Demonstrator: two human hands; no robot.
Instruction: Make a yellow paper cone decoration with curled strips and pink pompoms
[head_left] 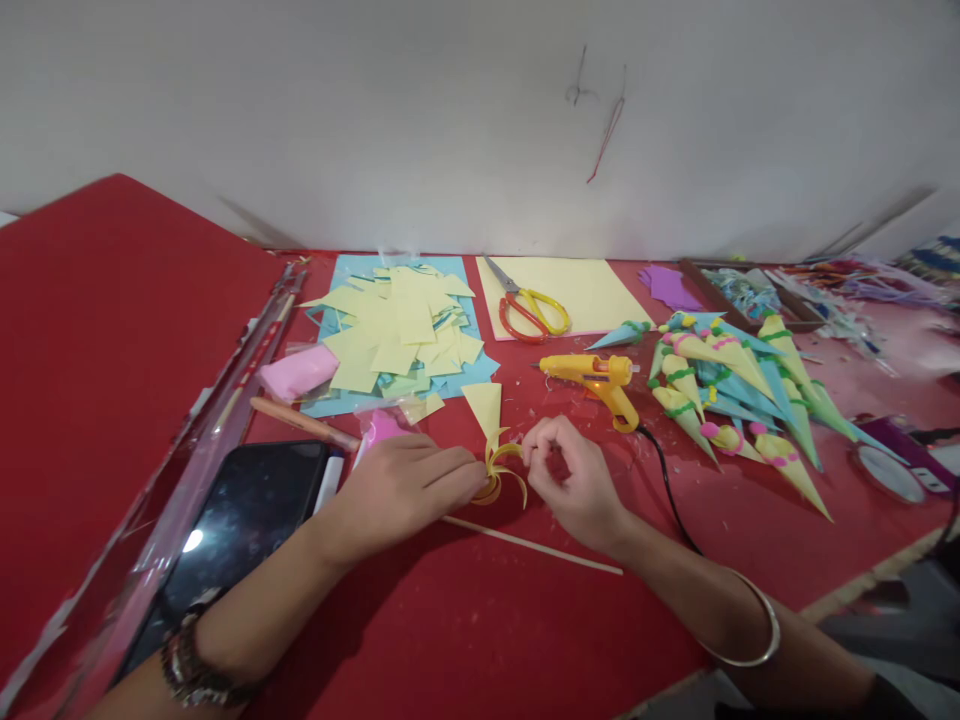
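Observation:
Under the fingertips of my left hand [409, 485] is a small yellow paper flower [493, 470] with thin, curling petals. My right hand [577, 485] is closed in a pinch at the tip of one petal, on the flower's right side. A thin pale stick [544, 553] lies below both hands, its left end hidden under my left hand. Just behind the flower is a tapered piece of yellow paper [484, 408]. Beyond my right hand a yellow glue gun [592, 373] lies on its side, its black cord running toward my right forearm.
Cut yellow paper pieces [390, 335] are heaped on blue sheets. Red-and-yellow scissors [525, 305] rest on a cream sheet [592, 285]. Decorated paper cones [739, 375] pile up at right, before a tray [795, 312]. A dark phone-like device [247, 520] lies left on the red table [450, 640].

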